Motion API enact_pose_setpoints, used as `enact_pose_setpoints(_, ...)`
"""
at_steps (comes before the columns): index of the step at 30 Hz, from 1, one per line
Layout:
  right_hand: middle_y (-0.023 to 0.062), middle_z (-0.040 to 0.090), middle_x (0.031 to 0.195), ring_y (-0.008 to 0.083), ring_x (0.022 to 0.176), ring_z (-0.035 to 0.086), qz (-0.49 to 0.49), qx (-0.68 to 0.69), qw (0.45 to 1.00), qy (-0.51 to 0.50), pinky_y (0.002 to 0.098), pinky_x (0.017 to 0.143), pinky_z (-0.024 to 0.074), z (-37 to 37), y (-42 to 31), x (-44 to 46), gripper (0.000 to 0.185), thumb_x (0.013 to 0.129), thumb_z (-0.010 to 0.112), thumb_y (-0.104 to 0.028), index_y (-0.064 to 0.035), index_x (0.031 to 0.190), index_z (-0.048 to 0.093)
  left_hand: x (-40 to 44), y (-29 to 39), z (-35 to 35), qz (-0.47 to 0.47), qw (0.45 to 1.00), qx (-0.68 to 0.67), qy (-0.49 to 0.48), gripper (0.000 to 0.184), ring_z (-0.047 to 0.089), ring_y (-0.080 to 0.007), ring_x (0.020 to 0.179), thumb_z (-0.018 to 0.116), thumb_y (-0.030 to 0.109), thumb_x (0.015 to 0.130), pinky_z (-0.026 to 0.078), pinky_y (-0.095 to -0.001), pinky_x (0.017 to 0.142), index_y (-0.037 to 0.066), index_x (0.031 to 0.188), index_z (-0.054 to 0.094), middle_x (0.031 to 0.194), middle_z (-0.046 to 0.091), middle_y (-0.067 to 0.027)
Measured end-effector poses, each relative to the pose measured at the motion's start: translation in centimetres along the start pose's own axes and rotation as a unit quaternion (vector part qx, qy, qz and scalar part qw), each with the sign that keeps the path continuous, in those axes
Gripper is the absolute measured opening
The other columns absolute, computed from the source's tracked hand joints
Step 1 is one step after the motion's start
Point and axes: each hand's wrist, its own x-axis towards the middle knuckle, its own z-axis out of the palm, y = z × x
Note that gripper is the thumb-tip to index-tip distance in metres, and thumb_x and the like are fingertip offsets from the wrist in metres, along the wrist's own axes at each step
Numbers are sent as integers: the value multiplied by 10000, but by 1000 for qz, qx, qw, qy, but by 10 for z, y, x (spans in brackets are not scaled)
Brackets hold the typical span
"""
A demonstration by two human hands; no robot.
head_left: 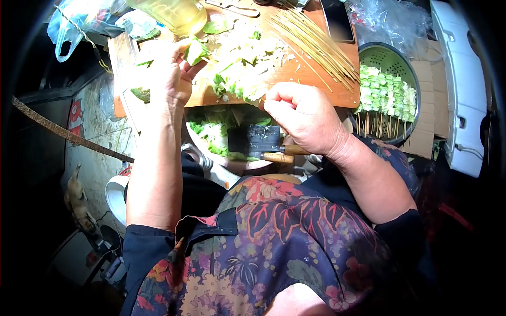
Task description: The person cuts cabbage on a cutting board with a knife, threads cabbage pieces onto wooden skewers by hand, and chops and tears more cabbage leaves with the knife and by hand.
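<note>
Beyond floral clothing (295, 237), left hand (181, 76) pinches bright green leaf (197, 49), right hand (310, 113) curled closed.

Held leaf (196, 51): bright green on my screen
Skewered leaves (387, 95): I read pale green running into white
Sticks (311, 42): straw yellow
Board (342, 100): orange-brown
Colander (390, 55): grey, dotted with small dark holes
Cleaver blade (261, 139): dark grey, flecked pale
Garment (284, 231): dark purple, where I see pink, red and orange flowers
Sleeves (150, 245): plain navy from my end
</note>
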Motion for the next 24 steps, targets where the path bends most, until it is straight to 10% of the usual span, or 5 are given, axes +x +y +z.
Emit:
enact_pose_setpoints(3,76,604,639,148,591,571,6,21,1000,7,301,587,462,-1,-5,-1,138,843,557,-126,-16,767,587,1,0,0,1,1000,-7,2,191,677,-206,822,615,139,879,610,-434,738,24,1019,552,902,653,-67)
enact_pose_setpoints(22,66,587,627,129,581,539,22,18,1000,12,291,586,455,-3,-2,0,147,849,560,-135,-10,773,578,-11,-2,13,64,997,23,-43,316,658,-236,885,675,180,857,594,-382,786,-2,1096,577,997,646,-123)
enact_pose_setpoints(24,-76,475,603,8,556,422,8,28,1000,2,198,518,359,-2,0,0,124,914,559,-122,-40,837,612,-13,-2,14,56,998,13,-22,308,659,-234,878,677,184,857,596,-376,778,3,1087,585,996,648,-121)
